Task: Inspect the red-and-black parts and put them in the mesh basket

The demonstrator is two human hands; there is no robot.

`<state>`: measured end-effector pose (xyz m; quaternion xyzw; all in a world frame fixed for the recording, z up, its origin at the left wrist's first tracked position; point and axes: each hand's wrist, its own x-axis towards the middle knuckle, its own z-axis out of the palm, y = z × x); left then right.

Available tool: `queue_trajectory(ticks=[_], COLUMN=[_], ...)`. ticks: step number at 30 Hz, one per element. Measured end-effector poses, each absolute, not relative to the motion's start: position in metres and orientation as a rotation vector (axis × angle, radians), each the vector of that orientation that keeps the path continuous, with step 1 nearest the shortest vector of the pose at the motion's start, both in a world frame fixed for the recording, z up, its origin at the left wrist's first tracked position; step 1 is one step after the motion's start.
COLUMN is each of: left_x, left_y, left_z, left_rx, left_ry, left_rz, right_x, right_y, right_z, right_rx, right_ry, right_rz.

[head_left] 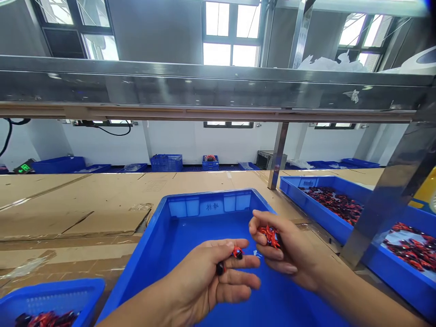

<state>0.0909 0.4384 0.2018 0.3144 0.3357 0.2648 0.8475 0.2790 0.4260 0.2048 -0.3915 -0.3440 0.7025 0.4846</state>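
Over the blue tray (pixel 211 194), my left hand (pixel 211 277) pinches a small red-and-black piece (pixel 237 252) between thumb and index finger, its other fingers loosely spread. A dark piece (pixel 220 268) also sits in that hand, against the fingers. My right hand (pixel 282 247), just to the right, curls around several red-and-black pieces (pixel 270 236) with bluish bits among them. The pieces are too small to name more exactly. Beneath the hands, a small pale bit (pixel 257 254) shows near the right fingertips.
Long blue trays (pixel 327 218) of red-and-black pieces stand on the right, behind a metal post (pixel 391 181). A blue basket (pixel 51 286) with similar pieces is at lower left. Cardboard (pixel 102 195) covers the bench. A metal shelf beam (pixel 218 86) crosses above.
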Motion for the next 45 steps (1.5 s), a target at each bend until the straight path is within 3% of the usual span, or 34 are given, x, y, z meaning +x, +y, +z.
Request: queue_trajectory(ticks=[10, 16, 18, 22, 27, 34, 37, 42, 45], left_x=[0.089, 0.094, 0.097, 0.102, 0.106, 0.107, 0.101, 0.088, 0.066], left_y=[0.445, 0.444, 0.441, 0.438, 0.439, 0.439, 0.443, 0.441, 0.431], left_z=[0.203, 0.187, 0.181, 0.176, 0.172, 0.179, 0.185, 0.204, 0.217], left_rx=[0.465, 0.45, 0.477, 0.512, 0.593, 0.694, 0.848, 1.197, 1.859], left_ry=[0.701, 0.636, 0.572, 0.615, 0.57, 0.696, 0.704, 0.844, 1.113], left_rz=[0.66, 0.503, 0.374, 0.055, -0.096, 0.068, 0.108, 0.213, 0.28], right_x=[0.276, 0.268, 0.26, 0.242, 0.238, 0.247, 0.255, 0.268, 0.262], right_y=[0.43, 0.416, 0.405, 0.39, 0.389, 0.394, 0.407, 0.439, 0.44], right_z=[0.197, 0.197, 0.197, 0.193, 0.192, 0.197, 0.196, 0.166, 0.142], right_rx=[-1.094, -1.244, -1.131, -1.0, -1.027, -0.925, -1.115, -1.548, -1.625], right_ry=[-1.036, -1.589, -1.87, -2.223, -2.228, -1.94, -1.716, -1.891, -2.116], right_rz=[1.537, 0.468, 0.271, 0.352, 0.381, 0.349, 0.388, 0.717, 0.973])
